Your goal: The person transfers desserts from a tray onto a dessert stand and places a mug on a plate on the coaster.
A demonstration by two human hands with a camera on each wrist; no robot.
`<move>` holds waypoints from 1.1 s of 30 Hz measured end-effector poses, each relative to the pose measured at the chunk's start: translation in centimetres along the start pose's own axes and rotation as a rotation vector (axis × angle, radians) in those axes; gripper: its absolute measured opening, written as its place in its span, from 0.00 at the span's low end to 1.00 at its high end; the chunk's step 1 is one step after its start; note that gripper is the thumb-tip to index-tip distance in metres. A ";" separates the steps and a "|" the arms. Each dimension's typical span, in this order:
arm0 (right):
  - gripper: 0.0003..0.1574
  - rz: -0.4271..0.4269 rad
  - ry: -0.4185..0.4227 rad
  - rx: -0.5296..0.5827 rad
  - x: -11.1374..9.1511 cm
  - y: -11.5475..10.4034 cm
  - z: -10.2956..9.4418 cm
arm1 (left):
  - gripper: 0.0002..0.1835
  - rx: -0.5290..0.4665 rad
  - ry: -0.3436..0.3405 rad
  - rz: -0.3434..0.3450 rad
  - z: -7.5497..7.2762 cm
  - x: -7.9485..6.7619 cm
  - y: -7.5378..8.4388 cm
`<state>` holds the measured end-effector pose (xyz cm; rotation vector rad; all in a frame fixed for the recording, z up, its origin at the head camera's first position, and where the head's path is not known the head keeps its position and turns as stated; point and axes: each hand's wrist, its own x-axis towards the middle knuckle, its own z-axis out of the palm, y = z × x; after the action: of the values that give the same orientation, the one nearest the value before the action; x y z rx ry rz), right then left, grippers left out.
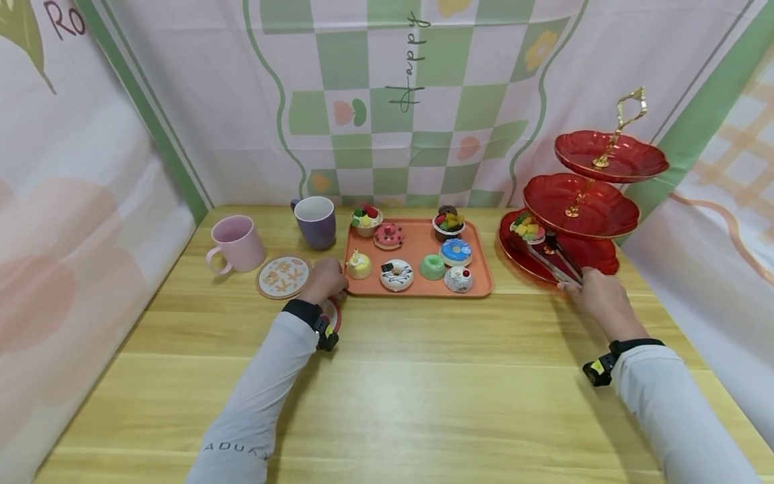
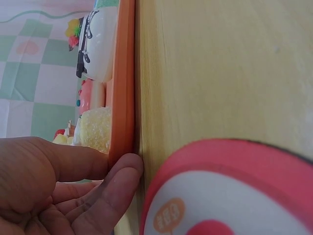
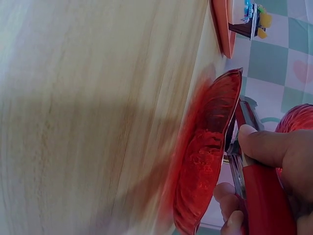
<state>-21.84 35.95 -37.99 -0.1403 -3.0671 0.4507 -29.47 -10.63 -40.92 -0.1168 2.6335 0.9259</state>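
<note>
My left hand (image 1: 326, 279) pinches the front left corner of an orange tray (image 1: 417, 236) between thumb and fingers. Several toy cakes and doughnuts sit on that tray, among them a white doughnut (image 1: 396, 275) and a blue one (image 1: 455, 251). In my right hand (image 1: 605, 306) is a pair of metal tongs (image 1: 547, 263) with red handles (image 3: 266, 196). Their tips reach over the lowest plate (image 1: 598, 257) of a red three-tier stand, by a fruit-topped cupcake (image 1: 527, 228). Whether the tips still touch the cupcake, I cannot tell.
A pink mug (image 1: 238, 243) and a purple mug (image 1: 316, 223) stand at the back left. Near them lies a round patterned coaster (image 1: 284, 277). A red-rimmed coaster (image 2: 225, 161) lies beside my left hand. Upper red plates (image 1: 611, 202) overhang the lowest one.
</note>
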 end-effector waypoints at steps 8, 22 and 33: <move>0.32 0.010 -0.014 0.041 -0.5 0.3 -0.3 | 0.03 0.007 -0.001 0.034 -0.1 -0.1 0.1; 0.31 -0.024 0.052 0.037 -2.2 0.0 -0.4 | 0.03 0.002 0.014 0.016 0.1 0.0 -0.3; 0.27 -0.041 0.074 0.031 -3.9 -0.6 -0.8 | 0.04 0.017 0.016 0.015 0.0 -0.3 -0.2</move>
<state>-17.97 35.22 -37.11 -0.0902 -2.9829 0.4786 -29.16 -10.79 -40.95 -0.1010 2.6592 0.9113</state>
